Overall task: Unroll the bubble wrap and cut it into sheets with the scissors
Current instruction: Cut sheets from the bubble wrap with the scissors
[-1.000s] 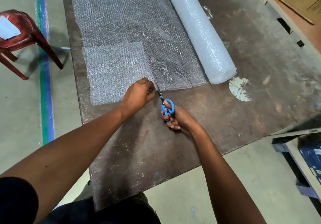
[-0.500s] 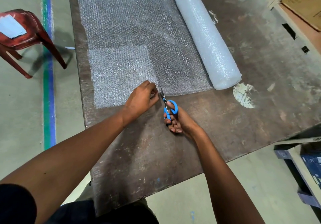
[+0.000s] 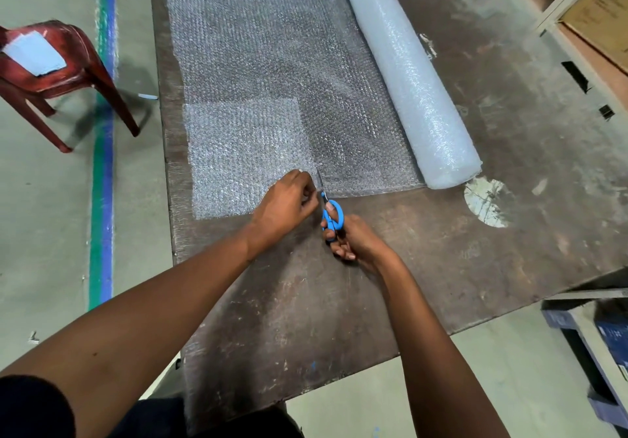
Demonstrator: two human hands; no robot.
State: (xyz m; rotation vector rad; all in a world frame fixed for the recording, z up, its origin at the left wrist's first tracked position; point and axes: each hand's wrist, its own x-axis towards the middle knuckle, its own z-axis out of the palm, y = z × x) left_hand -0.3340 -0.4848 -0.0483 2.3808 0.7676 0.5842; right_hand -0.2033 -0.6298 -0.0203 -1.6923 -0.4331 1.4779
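here, label by label:
bench: a worn brown bench [image 3: 475,250] fills the middle of the view, scuffed, with a pale round patch at about 3 o'clock from the hands.
bubble wrap roll: the bubble wrap roll [image 3: 407,74] lies on the bench, running from 12 o'clock down toward 4 o'clock, its near end just beside the pale patch.
unrolled sheet: the unrolled bubble wrap [image 3: 265,46] spreads flat from the roll toward 9 o'clock, reaching the bench's left edge; its near edge lies at the hands.
doubled patch: a whiter, denser rectangle of bubble wrap [image 3: 244,152] sits at the sheet's near left corner, at 10 o'clock from the left hand; whether it lies over or under the sheet cannot be told.
scissors: blue-handled scissors [image 3: 331,215] point toward 12 o'clock, blade tips at the near edge of the sheet, just right of the doubled patch.
right hand: the right hand [image 3: 353,240] grips the scissors, fingers curled through and round the blue loops.
left hand: the left hand [image 3: 285,206] rests on the sheet's near edge at 9 o'clock from the blades, fingers curled and pinching the wrap beside the cut line.
chair: a dark red plastic chair [image 3: 51,74] stands on the floor at 9 o'clock, apart from the bench, with a pale blue sheet on its seat.
floor line: a green and blue floor stripe [image 3: 102,233] runs alongside the bench's left edge.
shelving: a pale shelf frame [image 3: 557,2] with a brown carton stands at 2 o'clock.
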